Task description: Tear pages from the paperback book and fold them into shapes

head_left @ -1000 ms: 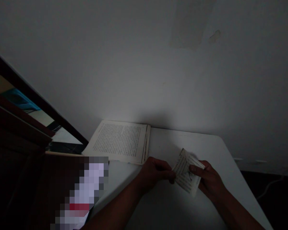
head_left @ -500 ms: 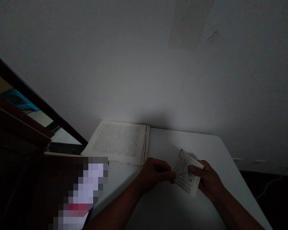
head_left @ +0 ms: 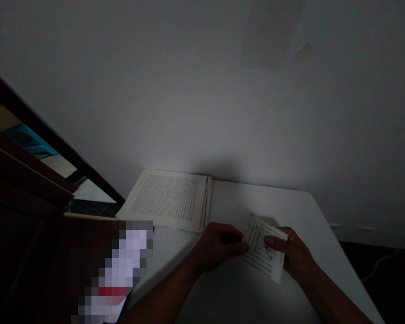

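Note:
A small folded sheet of printed paper [head_left: 261,261] is held between my two hands above the white table. My left hand [head_left: 219,245] pinches its left edge between thumb and fingers. On the other side, my right hand [head_left: 293,247] grips the right edge, thumb lying on the printed face and fingers behind it, out of sight. Creases cross the upper part of the paper. To the left, beyond my left hand, lies a stack of loose printed pages [head_left: 168,198], apart from both hands.
The white table [head_left: 263,198] stands against a grey wall [head_left: 202,99]. At the lower left, a pixelated pale object [head_left: 124,261] rests on dark brown furniture [head_left: 91,243]. A dark slanted bar [head_left: 54,135] rises at the left. A pale cable [head_left: 378,263] hangs at the right.
The folded paper has tilted a little in my hands, its top corner shifting slightly left and down. Both hands keep their hold in nearly the same place.

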Demonstrator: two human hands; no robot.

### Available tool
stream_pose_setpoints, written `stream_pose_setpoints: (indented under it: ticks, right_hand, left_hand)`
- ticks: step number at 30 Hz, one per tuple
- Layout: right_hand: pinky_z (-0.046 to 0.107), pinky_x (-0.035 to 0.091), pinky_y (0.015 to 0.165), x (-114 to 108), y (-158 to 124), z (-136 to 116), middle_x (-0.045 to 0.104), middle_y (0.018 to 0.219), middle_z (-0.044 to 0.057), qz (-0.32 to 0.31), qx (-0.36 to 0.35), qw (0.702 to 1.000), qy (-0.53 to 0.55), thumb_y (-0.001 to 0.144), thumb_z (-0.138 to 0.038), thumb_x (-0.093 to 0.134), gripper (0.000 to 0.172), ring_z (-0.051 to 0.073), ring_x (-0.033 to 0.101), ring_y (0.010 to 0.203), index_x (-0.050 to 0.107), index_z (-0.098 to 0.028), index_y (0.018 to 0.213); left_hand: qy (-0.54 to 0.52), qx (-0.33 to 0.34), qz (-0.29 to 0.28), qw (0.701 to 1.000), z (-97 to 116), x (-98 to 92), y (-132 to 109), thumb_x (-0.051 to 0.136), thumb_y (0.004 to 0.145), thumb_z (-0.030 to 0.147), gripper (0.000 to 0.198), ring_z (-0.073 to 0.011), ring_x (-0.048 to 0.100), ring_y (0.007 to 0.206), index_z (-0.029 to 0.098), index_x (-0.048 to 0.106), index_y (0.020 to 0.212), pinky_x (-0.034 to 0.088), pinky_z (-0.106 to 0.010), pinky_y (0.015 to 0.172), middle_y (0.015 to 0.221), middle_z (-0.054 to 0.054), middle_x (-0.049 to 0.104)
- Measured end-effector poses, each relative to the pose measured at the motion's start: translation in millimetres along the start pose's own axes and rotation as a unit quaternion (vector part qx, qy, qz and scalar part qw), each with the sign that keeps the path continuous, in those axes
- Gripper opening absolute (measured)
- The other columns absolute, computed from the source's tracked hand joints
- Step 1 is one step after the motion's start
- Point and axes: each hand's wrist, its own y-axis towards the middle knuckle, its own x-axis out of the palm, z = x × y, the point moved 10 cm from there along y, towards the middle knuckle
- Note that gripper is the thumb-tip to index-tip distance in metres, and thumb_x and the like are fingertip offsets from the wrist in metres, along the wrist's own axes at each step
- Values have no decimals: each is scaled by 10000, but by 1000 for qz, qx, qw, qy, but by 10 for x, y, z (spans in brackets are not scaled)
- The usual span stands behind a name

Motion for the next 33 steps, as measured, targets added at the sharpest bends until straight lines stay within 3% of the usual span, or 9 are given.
stream_pose_setpoints:
  ticks: [5,10,17,25,30,33]
  right_hand:
    - [270,455,500,37,-1,14,691,599,80,-16,2,1000,-22,643,-279,752,210,176,613,510,738,-93,741]
    - [258,450,495,-32,15,44,676,561,63,8,13,999,-30,617,-286,771,210,171,607,505,735,-103,713]
    - [258,436,521,0,10,66,672,599,58,-27,12,998,-57,662,-288,744,205,165,604,545,726,-99,740]
    - [219,378,475,6,4,-1,578,516,-16,12,-15,980,-197,668,-327,738,231,104,498,479,654,-123,600]
    - [260,467,629,59,3,-82,682,696,20,18,-40,976,-213,675,-312,734,177,157,592,640,712,-157,757]
    - [272,470,633,14,2,-107,679,678,26,34,-52,973,-224,660,-305,745,167,173,596,641,724,-160,740]
  left_hand:
    - [-9,13,-14,1000,43,36,-5,746,622,260,184,-107,525,578,104,650,609,403,-229,593,576,12,569]
    - [7,15,1,1000,-2,8,5,736,644,298,212,-121,542,618,107,666,705,411,-242,613,656,-14,603]
    - [-1,13,13,1000,-22,-37,35,751,617,296,215,-103,516,578,113,641,649,401,-231,600,594,11,567]
    - [-23,-9,-11,1000,-123,25,58,699,692,394,318,-138,561,635,90,673,784,435,-256,624,700,-33,624]
    - [25,-16,48,998,-156,-118,56,671,699,455,372,-146,562,627,91,685,775,430,-242,597,669,-23,617]
    - [15,-11,26,999,-134,-45,50,675,701,439,381,-162,588,680,95,695,863,445,-253,639,747,-46,652]
